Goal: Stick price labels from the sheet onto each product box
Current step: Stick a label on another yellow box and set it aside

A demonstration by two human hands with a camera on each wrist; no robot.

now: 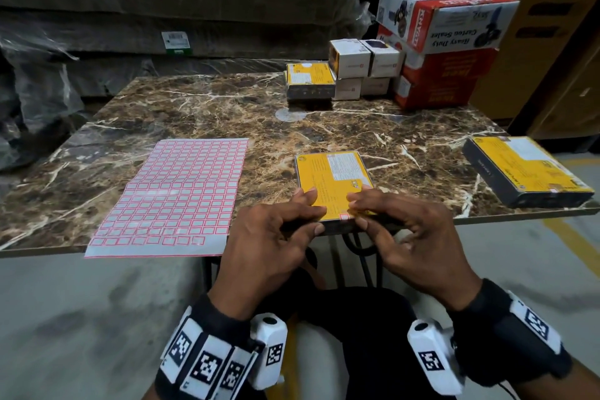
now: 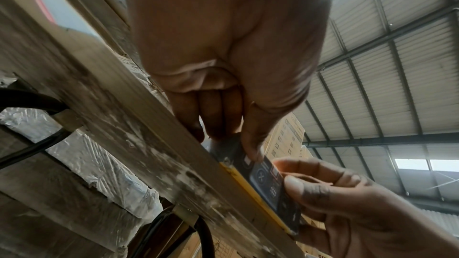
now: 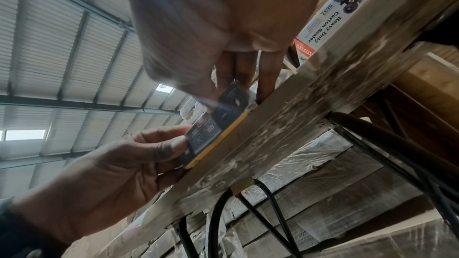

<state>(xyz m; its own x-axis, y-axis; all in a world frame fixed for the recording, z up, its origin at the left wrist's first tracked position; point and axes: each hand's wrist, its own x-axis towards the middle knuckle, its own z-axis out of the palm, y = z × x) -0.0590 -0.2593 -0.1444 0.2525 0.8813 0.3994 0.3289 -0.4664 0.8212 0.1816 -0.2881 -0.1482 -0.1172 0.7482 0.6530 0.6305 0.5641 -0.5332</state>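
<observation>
From the head camera, a yellow product box (image 1: 332,183) lies flat at the near edge of the marble-patterned desk (image 1: 207,110). The left hand (image 1: 269,237) grips the box's near left corner, fingers on top and thumb against the front edge. The right hand (image 1: 406,230) holds the near right corner, its fingertips pressing beside a small red-bordered label (image 1: 343,217) on the box's near edge. The label sheet (image 1: 172,195) lies flat to the left of the box, well apart from it. Another yellow box (image 1: 526,170) sits at the desk's right edge; a stack of more boxes (image 1: 422,52) stands at the far right.

The left wrist camera looks up from below the desk edge (image 2: 154,144): the left hand's thumb (image 2: 250,144) presses on the box's dark front side (image 2: 268,180), while the right hand (image 2: 347,203) pinches that side from below.

The right wrist camera shows the same hold mirrored: both hands curl round the box's dark edge (image 3: 218,123) where it overhangs the desk.
</observation>
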